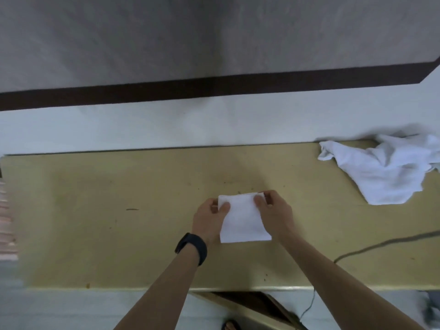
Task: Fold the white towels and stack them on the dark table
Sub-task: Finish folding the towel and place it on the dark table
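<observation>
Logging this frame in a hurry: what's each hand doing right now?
Left hand: closed, its grip pinching the far left corner of the small folded white cloth towel.
Right hand: closed, its grip pinching the same towel's far right corner.

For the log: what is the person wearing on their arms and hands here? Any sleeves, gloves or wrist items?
The left forearm and right forearm are bare, with no sleeve in view down to the frame edge. The left hand and right hand have no gloves, and no rings can be made out. A wide black wristband, like a watch or fitness band, circles the left wrist. The right wrist has nothing on it.
</observation>
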Action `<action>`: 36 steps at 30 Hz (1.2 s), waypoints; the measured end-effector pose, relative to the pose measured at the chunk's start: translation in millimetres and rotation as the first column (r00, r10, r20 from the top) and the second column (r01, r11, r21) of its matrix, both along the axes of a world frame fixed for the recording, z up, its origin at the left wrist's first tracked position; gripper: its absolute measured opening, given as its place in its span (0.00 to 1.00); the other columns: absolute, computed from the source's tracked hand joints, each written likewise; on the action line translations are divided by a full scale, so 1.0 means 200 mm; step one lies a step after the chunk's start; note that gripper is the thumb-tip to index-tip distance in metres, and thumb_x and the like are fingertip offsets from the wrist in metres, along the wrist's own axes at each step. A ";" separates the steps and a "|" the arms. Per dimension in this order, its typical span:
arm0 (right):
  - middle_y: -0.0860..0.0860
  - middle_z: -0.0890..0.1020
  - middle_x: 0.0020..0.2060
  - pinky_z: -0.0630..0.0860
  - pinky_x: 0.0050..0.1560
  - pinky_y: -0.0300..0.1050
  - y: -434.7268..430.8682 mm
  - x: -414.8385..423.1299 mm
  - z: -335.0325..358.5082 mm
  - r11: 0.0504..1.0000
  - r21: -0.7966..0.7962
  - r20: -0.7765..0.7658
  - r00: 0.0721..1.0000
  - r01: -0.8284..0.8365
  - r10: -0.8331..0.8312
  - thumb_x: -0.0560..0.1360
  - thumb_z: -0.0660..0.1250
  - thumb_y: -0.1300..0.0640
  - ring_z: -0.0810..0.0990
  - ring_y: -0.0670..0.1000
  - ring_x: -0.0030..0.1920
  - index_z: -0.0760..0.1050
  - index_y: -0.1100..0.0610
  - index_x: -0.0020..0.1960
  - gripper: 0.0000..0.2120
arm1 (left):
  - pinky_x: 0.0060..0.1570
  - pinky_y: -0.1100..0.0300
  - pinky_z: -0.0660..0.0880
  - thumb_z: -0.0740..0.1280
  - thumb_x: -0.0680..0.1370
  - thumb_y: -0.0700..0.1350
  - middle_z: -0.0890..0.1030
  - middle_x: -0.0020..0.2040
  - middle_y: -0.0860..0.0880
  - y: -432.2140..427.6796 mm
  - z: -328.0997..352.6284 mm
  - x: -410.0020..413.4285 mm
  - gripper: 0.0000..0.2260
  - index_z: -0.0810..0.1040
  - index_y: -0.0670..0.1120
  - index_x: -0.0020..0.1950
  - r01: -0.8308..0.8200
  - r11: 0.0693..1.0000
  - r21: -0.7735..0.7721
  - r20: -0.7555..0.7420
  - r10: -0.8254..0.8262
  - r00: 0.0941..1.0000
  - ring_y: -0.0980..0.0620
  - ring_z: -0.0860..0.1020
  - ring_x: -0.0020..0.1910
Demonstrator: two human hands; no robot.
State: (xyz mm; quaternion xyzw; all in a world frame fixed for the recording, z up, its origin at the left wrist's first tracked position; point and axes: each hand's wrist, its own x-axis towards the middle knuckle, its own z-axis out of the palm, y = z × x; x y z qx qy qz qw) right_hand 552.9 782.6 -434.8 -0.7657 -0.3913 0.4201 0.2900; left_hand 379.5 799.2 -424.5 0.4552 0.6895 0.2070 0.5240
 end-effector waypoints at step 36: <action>0.46 0.83 0.44 0.73 0.42 0.43 0.28 -0.24 0.73 0.944 0.188 -0.011 0.960 -0.273 0.280 0.76 0.69 0.46 0.80 0.51 0.47 0.78 0.47 0.50 0.06 | 0.43 0.58 0.75 0.72 0.76 0.46 0.82 0.46 0.51 -0.02 0.69 -0.30 0.09 0.79 0.48 0.54 -0.258 0.935 0.241 0.100 0.241 0.965 0.50 0.79 0.45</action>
